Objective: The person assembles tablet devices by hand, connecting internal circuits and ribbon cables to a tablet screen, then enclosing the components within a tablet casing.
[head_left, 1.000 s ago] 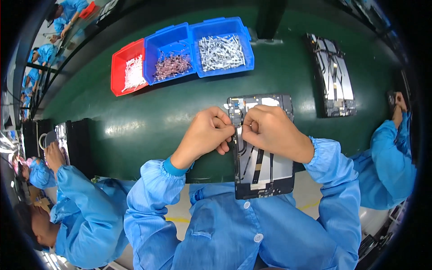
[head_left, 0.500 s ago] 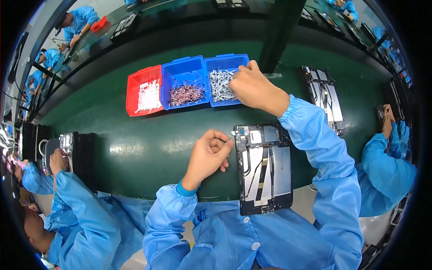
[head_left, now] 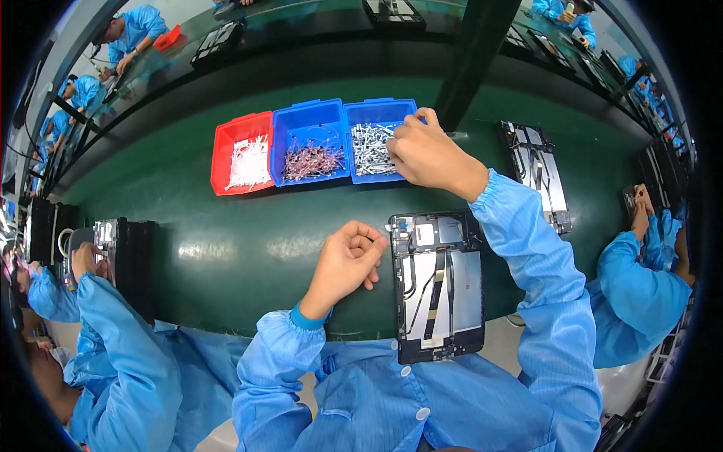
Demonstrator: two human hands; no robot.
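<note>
My right hand [head_left: 433,157] is at the right edge of a blue bin [head_left: 381,113] that holds many small grey-and-white cable pieces [head_left: 371,148]. Its fingers are bent together, and the fingertips are partly hidden, so what they hold cannot be made out. Just left of an opened tablet [head_left: 439,301], my left hand [head_left: 345,264] hovers with curled fingers and the thumb against the index finger; anything in that pinch is hidden. The tablet lies with its inside facing up, showing silver panels, black cables and a ribbon strip, its lower end at the table's front edge.
Left of the cable bin stand another blue bin [head_left: 307,120] with reddish-brown thin wires and a red bin [head_left: 222,162] with white strips. A second opened tablet [head_left: 536,173] lies at the right. A dark post [head_left: 471,60] rises behind. Co-workers in blue sit on both sides.
My right hand stays at the blue bin, its fingers shifting slightly. The left hand keeps its curled pose beside the tablet. The whole view has shifted a little.
</note>
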